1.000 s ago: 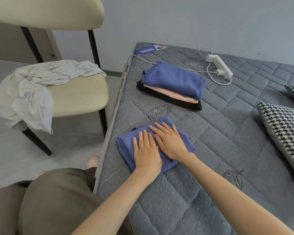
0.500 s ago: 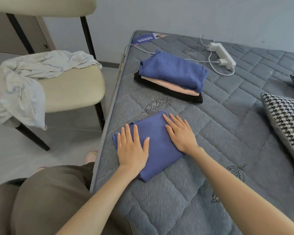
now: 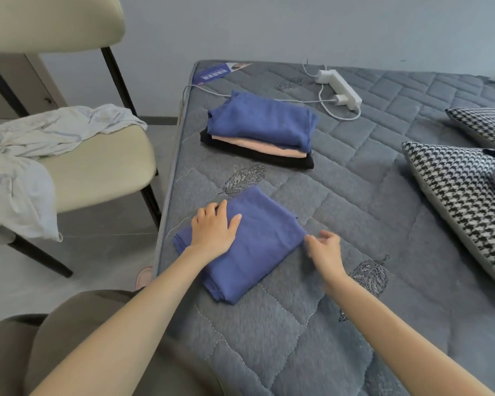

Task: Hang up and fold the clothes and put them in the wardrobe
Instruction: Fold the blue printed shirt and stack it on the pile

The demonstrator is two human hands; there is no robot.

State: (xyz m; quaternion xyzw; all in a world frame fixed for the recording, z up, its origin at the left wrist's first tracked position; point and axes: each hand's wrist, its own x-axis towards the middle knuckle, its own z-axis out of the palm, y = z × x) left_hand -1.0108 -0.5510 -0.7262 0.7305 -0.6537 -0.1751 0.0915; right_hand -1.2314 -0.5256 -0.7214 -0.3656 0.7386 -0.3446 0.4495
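- Grey quilted mattress [image 3: 369, 201] with stitched leaf motifs fills the right of the head view. It stands against a pale wall, with a grey floor to its left.
- Folded blue garment [image 3: 263, 247] lies flat on the mattress near the left edge, close to the person.
- Its long axis runs diagonally, from the near-left toward the far-right. One corner points away toward the stack, and layered fold edges show at the near end.
- Left hand [image 3: 213, 228] rests palm down on the garment's left part. Its grip is spread, with the fingers close together and the thumb set apart.
- Right hand [image 3: 325, 250] sits at the garment's right corner with the fingers curled. The thumb and forefinger tips are at the cloth, but it cannot be told whether this grip pinches it.
- Stack of folded clothes [image 3: 260, 124] lies farther up the mattress, well apart from the garment: blue on top, peach in the middle, black at the bottom.
- White power strip [image 3: 340, 87] with a plugged cable lies beyond the stack.
- Two houndstooth pillows [image 3: 455, 201] lie at the right.
- Cream chair [image 3: 97, 167] with black legs stands beside the bed. A crumpled white garment [image 3: 20, 167] is draped over its seat and hangs off the left side.
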